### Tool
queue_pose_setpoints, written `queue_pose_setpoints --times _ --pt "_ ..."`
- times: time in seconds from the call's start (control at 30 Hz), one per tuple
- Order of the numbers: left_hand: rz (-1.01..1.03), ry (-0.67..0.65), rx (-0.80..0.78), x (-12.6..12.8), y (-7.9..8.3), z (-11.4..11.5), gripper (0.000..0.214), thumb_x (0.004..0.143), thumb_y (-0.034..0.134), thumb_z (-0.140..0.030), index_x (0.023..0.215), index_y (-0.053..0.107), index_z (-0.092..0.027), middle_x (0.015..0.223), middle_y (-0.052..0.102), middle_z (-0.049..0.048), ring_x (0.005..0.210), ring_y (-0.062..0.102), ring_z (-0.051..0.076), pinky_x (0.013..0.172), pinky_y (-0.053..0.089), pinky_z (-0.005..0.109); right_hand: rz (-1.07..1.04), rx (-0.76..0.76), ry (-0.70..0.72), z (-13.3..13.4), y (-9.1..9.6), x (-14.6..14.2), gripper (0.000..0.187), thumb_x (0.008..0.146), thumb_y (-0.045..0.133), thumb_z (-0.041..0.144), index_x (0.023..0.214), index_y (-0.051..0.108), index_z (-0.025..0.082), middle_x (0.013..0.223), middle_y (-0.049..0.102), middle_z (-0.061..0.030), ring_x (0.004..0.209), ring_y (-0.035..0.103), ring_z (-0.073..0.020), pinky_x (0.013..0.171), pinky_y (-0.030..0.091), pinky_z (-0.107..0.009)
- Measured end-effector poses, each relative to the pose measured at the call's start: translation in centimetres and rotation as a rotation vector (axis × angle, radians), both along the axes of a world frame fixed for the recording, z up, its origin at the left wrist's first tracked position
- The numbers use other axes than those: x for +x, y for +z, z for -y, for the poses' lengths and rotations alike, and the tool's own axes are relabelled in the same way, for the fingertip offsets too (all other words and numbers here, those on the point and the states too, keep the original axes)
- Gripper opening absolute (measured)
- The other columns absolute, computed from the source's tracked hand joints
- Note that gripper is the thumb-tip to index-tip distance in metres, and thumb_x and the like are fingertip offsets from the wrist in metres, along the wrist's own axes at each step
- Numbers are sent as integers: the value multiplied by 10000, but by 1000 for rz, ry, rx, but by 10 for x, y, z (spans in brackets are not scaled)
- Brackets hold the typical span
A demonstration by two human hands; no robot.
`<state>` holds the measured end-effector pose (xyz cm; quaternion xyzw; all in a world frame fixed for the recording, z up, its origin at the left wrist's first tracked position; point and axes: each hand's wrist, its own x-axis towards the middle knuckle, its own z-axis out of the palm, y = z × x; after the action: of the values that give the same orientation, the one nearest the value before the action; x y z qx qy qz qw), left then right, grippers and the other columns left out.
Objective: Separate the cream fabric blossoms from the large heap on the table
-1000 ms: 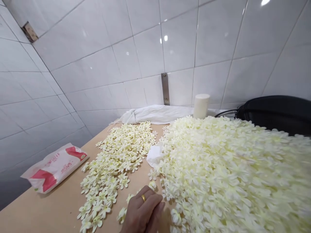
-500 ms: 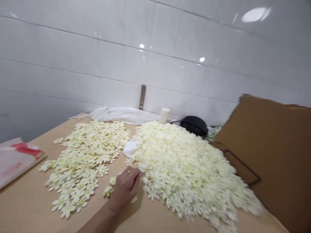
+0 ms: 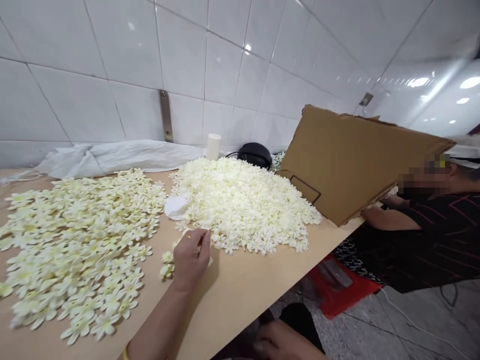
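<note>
**Left hand at the near edge of the flower heap**

The left hand [image 3: 191, 257] is resting back-up on the tabletop [image 3: 240, 295]. Its fingers [image 3: 200, 239] are bending together and touching the near edge of the flower heap [image 3: 243, 200]. Whether they are gripping a flower cannot be told. A ring is showing on one finger.

The heap is lying just beyond the hand and spreading to its right. It is a deep mound of small cream fabric blossoms with flat, pointed petals. A small cluster of blossoms [image 3: 167, 265] is lying just to the left of the hand. Farther left, a thin single layer of the same blossoms [image 3: 75, 240] is covering the smooth tan board.

A crumpled white tissue [image 3: 176, 206] is lying beyond the hand, against the heap. Behind the heap, a soft white cloth [image 3: 112, 156], a white cylinder [image 3: 213, 146] and a rounded black pouch [image 3: 255, 154] are lying along the glossy tiled wall. Well to the right, a co-worker [image 3: 423, 235] is sitting beside a tilted brown cardboard sheet [image 3: 345, 160].

A blurred shape below the tabletop edge appears to be the right hand [image 3: 281, 342]; its state cannot be told.
</note>
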<state>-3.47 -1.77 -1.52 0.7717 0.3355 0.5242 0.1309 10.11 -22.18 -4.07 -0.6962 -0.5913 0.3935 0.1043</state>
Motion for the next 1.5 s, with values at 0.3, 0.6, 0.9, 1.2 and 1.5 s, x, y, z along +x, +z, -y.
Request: queue_pose_setpoints --times 0.3,0.6,0.9,1.2,1.5 --pt "-19 100 -156 1 5 -10 233 832 396 -259 689 540 -145 599 531 16 579 475 103 582 362 215 -335 327 -69 -55 69 -9 289 832 404 360 724 552 137 607 502 -14 553 470 -105 514 365 -205" --pt "-133 210 -64 0 12 -16 252 845 363 -271 682 516 -153 581 519 22 574 448 115 569 329 226 75 872 115 -132 35 -22 210 823 387 174 888 585 146 762 544 -58 692 494 -152 631 386 -259" --pt "-156 371 13 -8 9 -25 224 822 394 -233 632 487 -161 563 491 31 595 447 139 559 287 242 379 1121 325 -136 10 -23 201 830 346 122 748 529 131 727 479 -82 697 427 -183 626 347 -282" --pt "-251 433 -85 -6 15 -27 260 853 356 -302 716 517 -150 644 512 61 656 470 156 576 274 252 319 1025 287 -143 11 -21 218 854 340 193 722 506 145 726 488 -87 729 443 -196 678 348 -298" --pt "-120 353 -4 -1 16 -25 228 808 411 -272 612 471 -173 540 455 25 594 446 149 551 273 254 347 1076 271 -140 10 -20 181 845 355 173 810 527 132 733 482 -78 704 439 -184 644 355 -284"
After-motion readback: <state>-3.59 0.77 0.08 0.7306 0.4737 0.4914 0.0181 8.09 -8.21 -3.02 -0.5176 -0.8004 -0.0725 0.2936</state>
